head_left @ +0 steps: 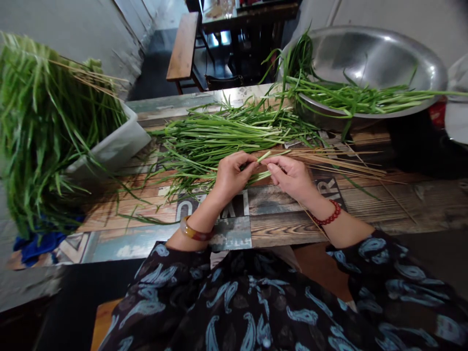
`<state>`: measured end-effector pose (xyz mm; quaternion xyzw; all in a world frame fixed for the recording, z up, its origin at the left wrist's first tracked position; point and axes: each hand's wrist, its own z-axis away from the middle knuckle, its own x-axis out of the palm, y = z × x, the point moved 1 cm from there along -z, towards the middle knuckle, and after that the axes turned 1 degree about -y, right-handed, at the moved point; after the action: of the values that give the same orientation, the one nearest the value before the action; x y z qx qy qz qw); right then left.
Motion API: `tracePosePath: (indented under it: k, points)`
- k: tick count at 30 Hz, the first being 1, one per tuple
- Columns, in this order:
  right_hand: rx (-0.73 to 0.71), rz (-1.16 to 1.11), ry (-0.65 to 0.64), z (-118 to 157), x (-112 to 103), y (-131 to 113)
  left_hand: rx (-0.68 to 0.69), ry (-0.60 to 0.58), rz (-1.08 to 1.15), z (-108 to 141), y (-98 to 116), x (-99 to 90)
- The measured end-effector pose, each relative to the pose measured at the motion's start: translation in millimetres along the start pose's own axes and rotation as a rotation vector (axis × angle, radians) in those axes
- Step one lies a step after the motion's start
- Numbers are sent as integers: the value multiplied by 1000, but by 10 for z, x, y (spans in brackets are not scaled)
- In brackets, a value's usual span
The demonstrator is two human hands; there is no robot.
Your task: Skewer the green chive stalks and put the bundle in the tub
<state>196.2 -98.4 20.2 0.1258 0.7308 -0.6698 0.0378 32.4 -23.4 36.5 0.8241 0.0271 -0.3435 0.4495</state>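
Both my hands meet over the table in front of a loose pile of garlic chives (223, 131). My left hand (234, 178) is closed, pinching the pale end of a chive stem (263, 157) between thumb and fingers. Fingertips almost touching it, my right hand (292, 178) is also closed. A thin bamboo skewer (314, 222) comes out below the right palm and runs back along the wrist; its tip is hidden at the fingers. More loose bamboo skewers (347, 163) lie to the right of the right hand, beside the chive pile.
At left, a white plastic box (127, 139) is heaped with chives hung on skewers (54, 97), leaves drooping over the table edge. A big steel basin (376, 53) with more chives stands back right. A blue cloth (38, 246) lies front left. Behind are a wooden bench (185, 44) and another table.
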Motion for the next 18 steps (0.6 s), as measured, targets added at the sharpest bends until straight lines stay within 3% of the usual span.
tracePosePath:
  k: [8, 18]
  points:
    - [-13, -93, 49, -18, 52, 104, -49, -29, 29, 9, -2, -3]
    - [-77, -19, -38, 19, 20, 46, -121, -113, 111, 1, 9, -21]
